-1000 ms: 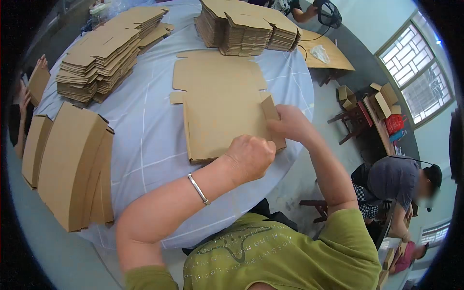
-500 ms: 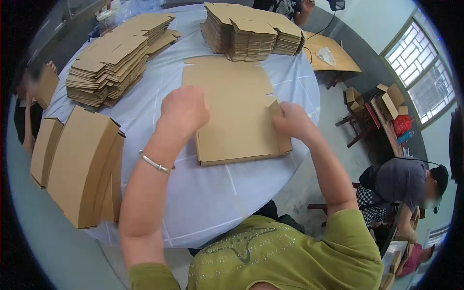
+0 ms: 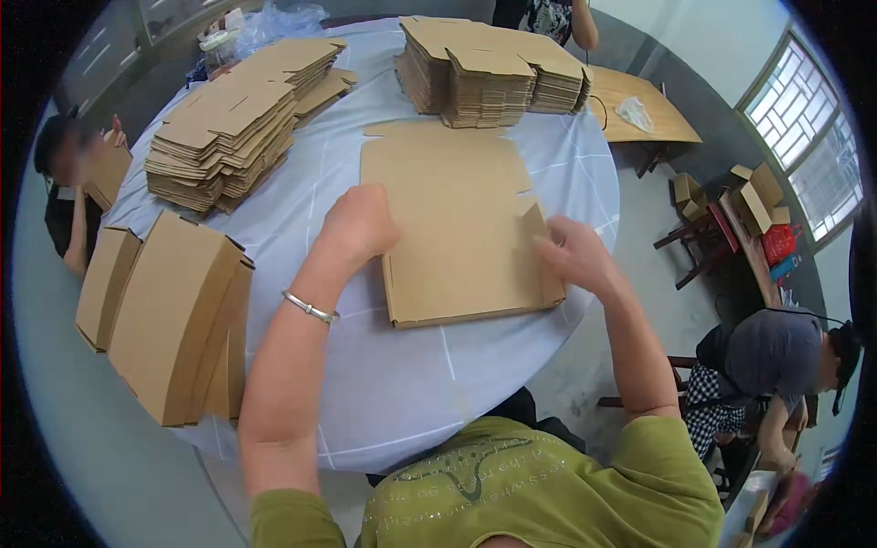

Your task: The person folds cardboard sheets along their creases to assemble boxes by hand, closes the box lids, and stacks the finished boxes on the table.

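A partly folded cardboard box (image 3: 461, 233) lies on the cloth in front of me. Its near wall and parts of its side walls stand up, while the far panel lies flat. My left hand (image 3: 358, 222), with a silver bangle on the wrist, is closed on the box's left edge; its fingertips are hidden. On the opposite side, my right hand (image 3: 580, 254) pinches the upright right side flap (image 3: 533, 228) with thumb and fingers.
Flat cardboard stacks (image 3: 228, 123) (image 3: 484, 68) rise at the far left and far centre of the round table. Folded boxes (image 3: 174, 310) stand at the left edge. One person (image 3: 78, 183) is at the left, another (image 3: 776, 356) at the right. A wooden table (image 3: 639, 105) stands behind.
The whole view has shifted, so the scene sits slightly lower and further right. My right-hand fingers look a little less curled at the side flap. My left hand stays at the left edge.
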Action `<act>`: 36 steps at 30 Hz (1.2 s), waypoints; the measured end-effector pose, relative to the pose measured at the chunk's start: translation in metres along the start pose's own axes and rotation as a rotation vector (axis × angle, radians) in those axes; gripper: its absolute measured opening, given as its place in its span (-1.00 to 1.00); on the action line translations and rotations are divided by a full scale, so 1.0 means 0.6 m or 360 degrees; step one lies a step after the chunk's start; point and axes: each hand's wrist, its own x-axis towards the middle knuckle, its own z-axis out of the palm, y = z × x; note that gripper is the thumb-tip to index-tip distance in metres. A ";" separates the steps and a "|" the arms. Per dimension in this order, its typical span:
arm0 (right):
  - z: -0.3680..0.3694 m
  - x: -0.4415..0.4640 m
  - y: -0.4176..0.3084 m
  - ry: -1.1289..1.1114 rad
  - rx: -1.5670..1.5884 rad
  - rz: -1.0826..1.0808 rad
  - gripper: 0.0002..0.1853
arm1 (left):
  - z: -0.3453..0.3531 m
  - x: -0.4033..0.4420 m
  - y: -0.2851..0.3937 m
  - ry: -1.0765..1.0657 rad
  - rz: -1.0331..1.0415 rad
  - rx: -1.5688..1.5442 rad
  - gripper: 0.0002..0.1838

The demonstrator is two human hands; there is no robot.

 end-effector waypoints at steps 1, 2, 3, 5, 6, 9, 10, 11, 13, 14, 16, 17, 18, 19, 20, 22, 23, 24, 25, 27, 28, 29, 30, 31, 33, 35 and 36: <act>-0.001 0.008 0.006 0.0002 0.0003 -0.0005 -0.45 | -0.008 -0.001 0.003 0.0039 -0.0095 -0.0059 -0.66; 0.001 0.017 0.018 0.0139 0.0049 0.0007 -0.41 | -0.016 -0.003 0.006 0.0079 -0.0189 -0.0117 -0.61; 0.002 0.025 0.024 0.0278 0.0099 0.0022 -0.37 | -0.023 -0.007 0.007 0.0081 -0.0188 -0.0108 -0.61; 0.004 0.041 0.028 0.0242 0.0215 0.0119 -0.32 | -0.034 -0.016 0.006 0.0244 -0.0247 -0.0115 -0.46; 0.012 0.055 0.043 0.0292 0.0242 0.0110 -0.30 | -0.034 -0.014 0.004 0.0249 -0.0246 -0.0108 -0.46; 0.025 0.071 0.058 0.0349 0.0413 0.0078 -0.27 | -0.017 0.000 -0.012 0.0164 -0.0324 -0.0067 -0.42; 0.028 0.073 0.057 0.0358 0.0555 0.0061 -0.26 | -0.011 0.003 -0.017 0.0219 -0.0298 -0.0120 -0.41; 0.031 0.073 0.053 0.0351 0.0555 0.0054 -0.26 | -0.007 0.006 -0.024 0.0273 -0.0272 -0.0174 -0.41; 0.032 0.068 0.040 0.0437 0.0611 0.0132 -0.25 | -0.008 0.007 -0.028 0.0252 -0.0292 -0.0214 -0.41; 0.034 0.071 0.041 0.0434 0.0607 0.0130 -0.25 | -0.008 0.008 -0.028 0.0227 -0.0301 -0.0254 -0.41; 0.038 0.076 0.048 0.0474 0.0356 0.0070 -0.27 | -0.012 0.006 -0.026 0.0219 -0.0307 -0.0304 -0.42; 0.036 0.076 0.048 0.0473 0.0351 0.0068 -0.27 | -0.013 0.006 -0.025 0.0211 -0.0309 -0.0347 -0.42; 0.033 0.077 0.047 0.0487 0.0238 0.0059 -0.28 | -0.010 0.008 -0.026 0.0213 -0.0310 -0.0352 -0.42; 0.031 0.078 0.045 0.0501 0.0123 0.0047 -0.29 | -0.005 0.011 -0.027 0.0286 -0.0281 -0.0396 -0.46; 0.030 0.078 0.044 0.0499 0.0116 0.0041 -0.29 | -0.002 0.012 -0.028 0.0360 -0.0253 -0.0441 -0.49; 0.032 0.076 0.042 0.0646 -0.0021 0.0114 -0.33 | -0.001 0.008 -0.015 0.0329 -0.0205 -0.0546 -0.55; 0.031 0.076 0.043 0.0640 -0.0027 0.0107 -0.33 | 0.000 0.006 -0.013 0.0293 -0.0152 -0.0644 -0.62; 0.029 0.076 0.045 0.0664 -0.0157 0.0087 -0.34 | 0.012 0.014 -0.023 0.0298 -0.0158 -0.0649 -0.62; 0.027 0.076 0.045 0.0690 -0.0287 0.0069 -0.35 | 0.030 0.028 -0.033 0.0237 -0.0157 -0.0583 -0.64; 0.012 0.074 0.029 0.0441 -0.0117 0.0148 -0.36 | 0.044 0.038 -0.039 0.0180 -0.0150 -0.0516 -0.67; 0.006 0.073 0.023 0.0192 0.0058 0.0230 -0.37 | 0.044 0.034 -0.033 0.0255 -0.0159 -0.0478 -0.71; 0.006 0.073 0.025 0.0196 0.0057 0.0229 -0.37 | 0.044 0.030 -0.027 0.0330 -0.0168 -0.0440 -0.74; 0.010 0.074 0.029 0.0235 0.0138 0.0209 -0.41 | 0.041 0.026 -0.022 0.0333 -0.0168 -0.0440 -0.74; 0.013 0.075 0.033 0.0273 0.0218 0.0186 -0.44 | 0.038 0.021 -0.017 0.0348 -0.0133 -0.0406 -0.74; 0.016 0.077 0.038 0.0310 0.0205 0.0124 -0.48 | 0.031 0.013 -0.008 0.0371 -0.0104 -0.0372 -0.74; 0.017 0.073 0.037 0.0352 0.0196 0.0064 -0.53 | 0.024 0.006 0.000 0.0428 -0.0114 -0.0405 -0.74; 0.018 0.071 0.035 0.0362 0.0271 0.0042 -0.59 | 0.023 0.007 -0.003 0.0436 -0.0112 -0.0401 -0.74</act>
